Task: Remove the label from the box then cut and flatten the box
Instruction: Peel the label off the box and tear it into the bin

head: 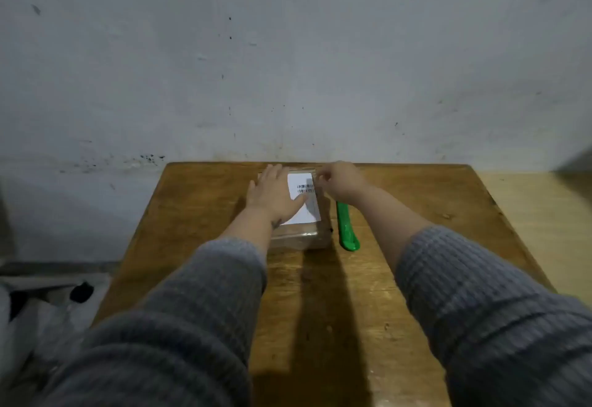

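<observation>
A small brown cardboard box (301, 238) wrapped in clear tape lies on the wooden table (400, 214). A white label (304, 196) with barcodes covers its top. My left hand (274, 196) lies flat on the box's left half, fingers spread, partly over the label. My right hand (341, 182) is at the label's far right corner with fingertips pinched together there; whether the corner is lifted cannot be made out. A green utility knife (347, 230) lies on the table just right of the box, untouched.
The table stands against a stained grey wall (288, 54). A lighter wooden surface (544, 214) adjoins it on the right. Dark and pale clutter (48, 304) lies on the floor at the left.
</observation>
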